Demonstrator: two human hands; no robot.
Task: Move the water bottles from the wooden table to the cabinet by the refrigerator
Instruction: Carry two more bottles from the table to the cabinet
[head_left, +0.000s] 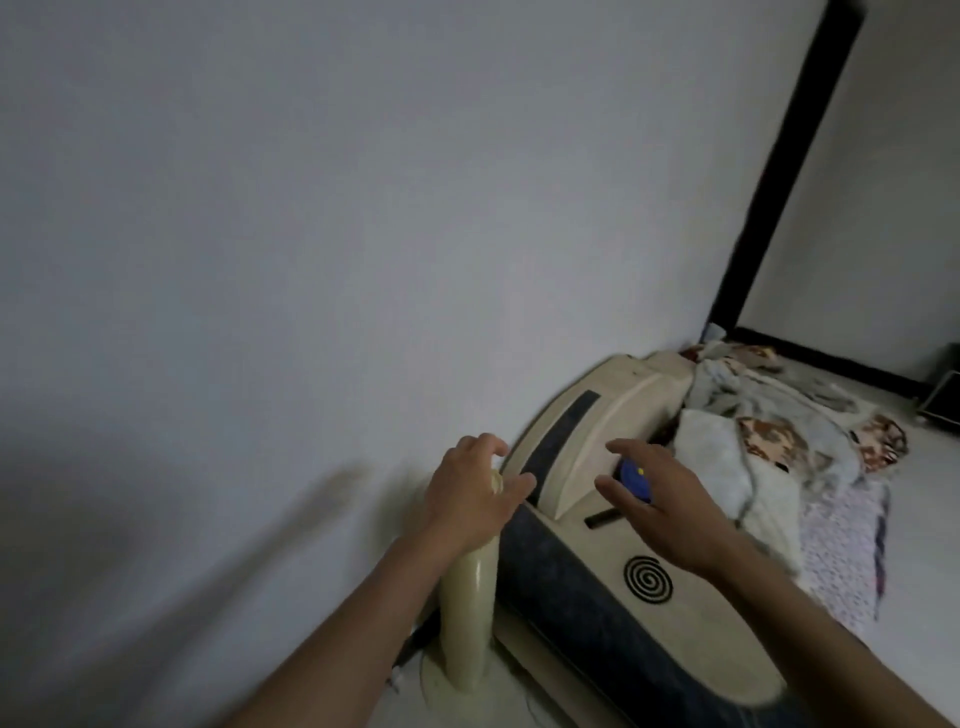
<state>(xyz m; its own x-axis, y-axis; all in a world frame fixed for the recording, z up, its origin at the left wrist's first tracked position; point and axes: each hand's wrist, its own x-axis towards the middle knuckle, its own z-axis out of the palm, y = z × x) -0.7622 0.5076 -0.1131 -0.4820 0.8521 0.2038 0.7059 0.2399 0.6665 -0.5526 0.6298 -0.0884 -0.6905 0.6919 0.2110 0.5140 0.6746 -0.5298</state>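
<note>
No water bottle, wooden table, cabinet or refrigerator shows in the head view. My left hand (470, 493) hovers with loosely spread fingers over the top of a cream stand post (470, 618) and holds nothing. My right hand (665, 506) is held out over a cream and dark blue appliance (587, 561), fingers spread and empty; a small blue knob (635, 480) shows just beyond its fingers.
A plain white wall (311, 234) fills the left and top. A black spiral coil (648, 579) lies on the appliance. Rumpled blankets and a pillow (753, 452) lie on the floor to the right. A black door frame (779, 182) stands at the far right.
</note>
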